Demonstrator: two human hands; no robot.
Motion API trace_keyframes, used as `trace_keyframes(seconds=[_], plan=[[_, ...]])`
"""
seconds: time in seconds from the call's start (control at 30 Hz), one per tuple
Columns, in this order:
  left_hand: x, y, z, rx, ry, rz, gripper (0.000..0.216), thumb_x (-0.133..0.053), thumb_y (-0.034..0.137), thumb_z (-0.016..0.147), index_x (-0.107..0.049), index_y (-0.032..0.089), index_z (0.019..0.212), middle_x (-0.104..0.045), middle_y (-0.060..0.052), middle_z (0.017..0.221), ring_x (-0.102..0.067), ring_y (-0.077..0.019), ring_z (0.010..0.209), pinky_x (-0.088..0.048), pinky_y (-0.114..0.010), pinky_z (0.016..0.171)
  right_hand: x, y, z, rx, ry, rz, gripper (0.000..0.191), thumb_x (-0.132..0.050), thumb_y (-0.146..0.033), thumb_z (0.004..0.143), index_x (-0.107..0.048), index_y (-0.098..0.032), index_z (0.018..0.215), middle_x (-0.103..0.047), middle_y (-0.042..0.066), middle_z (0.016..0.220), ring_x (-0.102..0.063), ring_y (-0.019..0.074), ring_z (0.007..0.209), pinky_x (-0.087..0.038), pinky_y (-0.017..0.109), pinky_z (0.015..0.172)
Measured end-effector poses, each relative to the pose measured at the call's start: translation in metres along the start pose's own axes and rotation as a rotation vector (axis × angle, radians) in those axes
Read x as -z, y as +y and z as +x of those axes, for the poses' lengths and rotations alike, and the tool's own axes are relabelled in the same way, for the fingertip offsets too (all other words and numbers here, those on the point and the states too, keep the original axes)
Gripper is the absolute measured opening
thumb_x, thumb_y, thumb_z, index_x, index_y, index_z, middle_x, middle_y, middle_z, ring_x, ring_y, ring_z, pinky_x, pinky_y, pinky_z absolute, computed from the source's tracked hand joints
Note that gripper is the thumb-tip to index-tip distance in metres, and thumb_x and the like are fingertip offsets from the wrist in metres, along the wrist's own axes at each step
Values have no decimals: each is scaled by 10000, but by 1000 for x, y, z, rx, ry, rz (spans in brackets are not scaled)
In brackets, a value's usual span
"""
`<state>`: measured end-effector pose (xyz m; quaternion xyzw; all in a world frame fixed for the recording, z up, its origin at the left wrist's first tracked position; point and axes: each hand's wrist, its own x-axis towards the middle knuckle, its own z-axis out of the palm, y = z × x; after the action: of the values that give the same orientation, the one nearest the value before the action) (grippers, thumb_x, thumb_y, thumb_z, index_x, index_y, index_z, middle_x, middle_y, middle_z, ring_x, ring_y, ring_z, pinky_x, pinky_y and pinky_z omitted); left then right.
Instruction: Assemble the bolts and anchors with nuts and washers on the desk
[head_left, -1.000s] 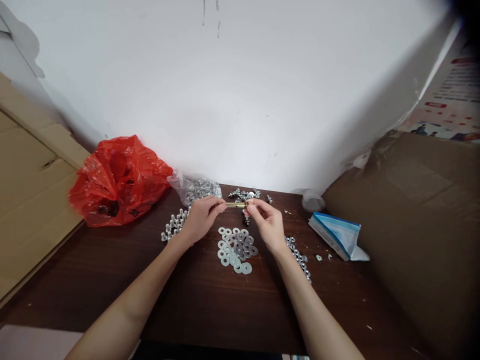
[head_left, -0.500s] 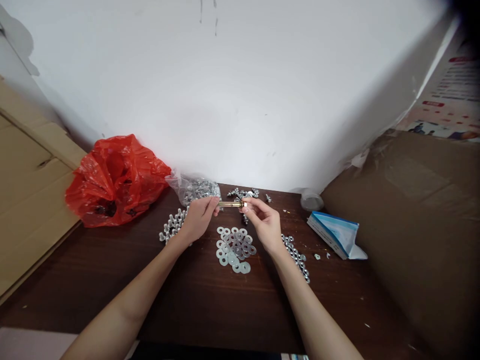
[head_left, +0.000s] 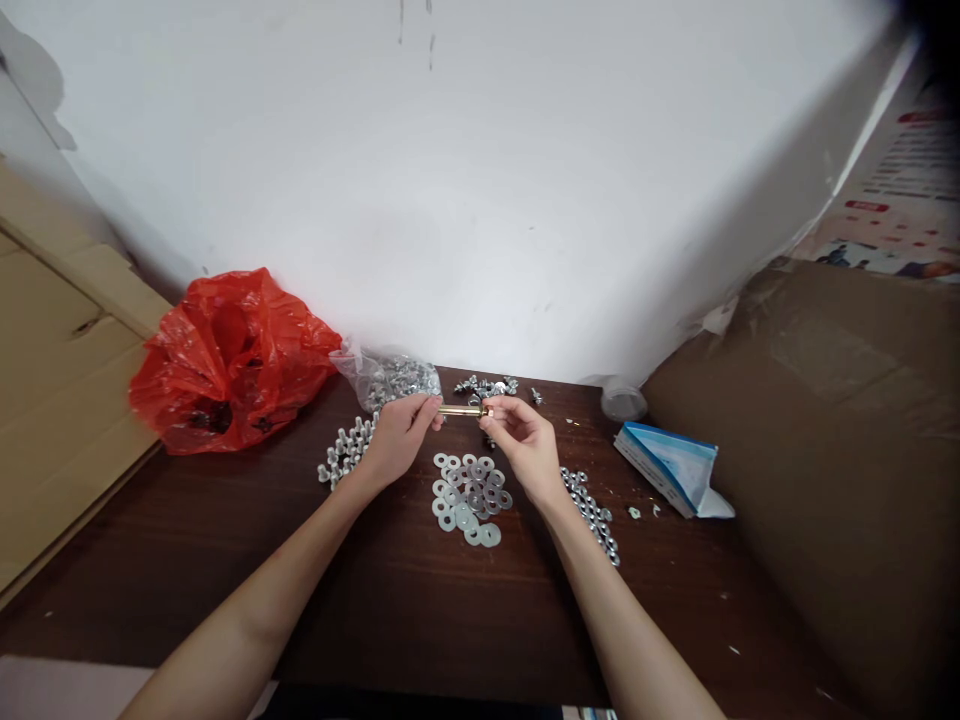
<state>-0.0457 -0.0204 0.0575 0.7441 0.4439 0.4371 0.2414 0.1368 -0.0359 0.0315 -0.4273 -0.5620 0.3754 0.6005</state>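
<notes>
A long gold-coloured bolt (head_left: 460,410) is held level between my two hands above the table. My left hand (head_left: 401,435) is closed round its left end, which the fingers hide. At the other end, the thumb and fingertips of my right hand (head_left: 525,440) pinch the hex-like end piece; whether that is a nut or the bolt's head, I cannot tell. Below the hands lies a pile of flat washers (head_left: 472,495). Short silver bolts (head_left: 346,450) stand in rows beside my left hand. Nuts (head_left: 596,515) are spread to the right of my right wrist.
A red plastic bag (head_left: 232,360) and a clear bag of metal parts (head_left: 397,378) sit at the back left. Assembled bolts (head_left: 487,387) lie near the wall. On the right are a clear round container (head_left: 623,400), a blue-and-white box (head_left: 667,465) and a cardboard side (head_left: 825,420).
My right hand has turned slightly at the bolt's right end and shifted a little left. My left hand keeps its hold, almost unmoved.
</notes>
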Motion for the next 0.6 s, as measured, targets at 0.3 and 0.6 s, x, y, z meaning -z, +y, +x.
trace_keyframes(seconds=[0.3, 0.6], plan=[[0, -1, 0, -25, -4, 36, 313, -416, 317, 916, -605, 163, 720, -606, -6, 698, -535, -141, 671, -393, -258, 661, -1, 1, 1, -20, 0, 57, 227, -709, -275, 695, -652, -220, 909, -624, 0, 774, -566, 133, 681, -494, 298, 687], [1, 1, 0, -10, -67, -9, 293, -416, 305, 910, -604, 148, 749, -584, -4, 706, -499, -124, 650, -363, -251, 637, 1, 4, 3, -94, 10, 188, 266, -758, -260, 656, -672, -217, 904, -642, -14, 737, -582, 117, 680, -488, 285, 714]])
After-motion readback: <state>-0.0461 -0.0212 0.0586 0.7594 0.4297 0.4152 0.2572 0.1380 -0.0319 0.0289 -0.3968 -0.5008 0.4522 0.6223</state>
